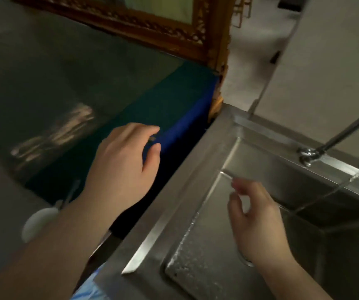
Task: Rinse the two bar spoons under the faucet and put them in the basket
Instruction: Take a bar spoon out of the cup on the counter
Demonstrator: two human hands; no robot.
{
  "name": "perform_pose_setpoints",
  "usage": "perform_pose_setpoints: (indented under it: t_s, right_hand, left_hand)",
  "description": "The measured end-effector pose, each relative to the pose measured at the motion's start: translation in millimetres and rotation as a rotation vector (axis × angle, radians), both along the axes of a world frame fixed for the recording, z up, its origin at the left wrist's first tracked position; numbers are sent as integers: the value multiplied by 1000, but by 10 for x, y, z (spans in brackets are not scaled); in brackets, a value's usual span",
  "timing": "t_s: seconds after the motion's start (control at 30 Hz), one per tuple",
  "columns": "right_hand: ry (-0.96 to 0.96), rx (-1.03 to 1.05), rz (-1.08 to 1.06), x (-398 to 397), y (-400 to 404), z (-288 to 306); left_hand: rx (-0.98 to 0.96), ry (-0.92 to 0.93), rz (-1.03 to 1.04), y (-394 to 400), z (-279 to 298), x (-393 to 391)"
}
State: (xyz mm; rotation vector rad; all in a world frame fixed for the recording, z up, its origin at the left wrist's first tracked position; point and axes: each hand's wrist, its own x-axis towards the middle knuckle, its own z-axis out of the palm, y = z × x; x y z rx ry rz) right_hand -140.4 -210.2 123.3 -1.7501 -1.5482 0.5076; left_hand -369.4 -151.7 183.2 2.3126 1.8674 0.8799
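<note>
The view is motion-blurred. My left hand (122, 167) hovers over the dark counter and blue cloth (174, 131), fingers loosely spread and thumb near the forefinger, with nothing clearly in it. My right hand (254, 217) is over the steel sink (174, 213), fingers curled apart and holding nothing I can see. The faucet (334, 137) stands at the sink's far right, and a thin stream of water (326, 193) runs into the basin. A thin pale rod (72, 191), possibly a bar spoon, sticks up by a white bowl (37, 221) at the lower left. No basket is in view.
A carved golden picture frame (174, 35) leans at the back of the counter. A pale wall panel (326, 72) rises behind the sink. A dark gap (152, 208) separates the counter from the sink's rim.
</note>
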Motion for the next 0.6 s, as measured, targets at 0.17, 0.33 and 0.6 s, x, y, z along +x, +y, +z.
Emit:
perform_pose_setpoints:
  t_s: [0.17, 0.33, 0.6]
  right_hand:
    - [-69, 134, 300, -1034, 185, 374]
    - [0, -71, 524, -1871, 165, 366]
    - [185, -385, 307, -2505, 158, 34]
  left_hand:
    - [33, 1, 221, -514, 294, -1033]
    - [-40, -15, 415, -1054, 161, -2020]
    - [-316, -281, 508, -1545, -922, -2435]
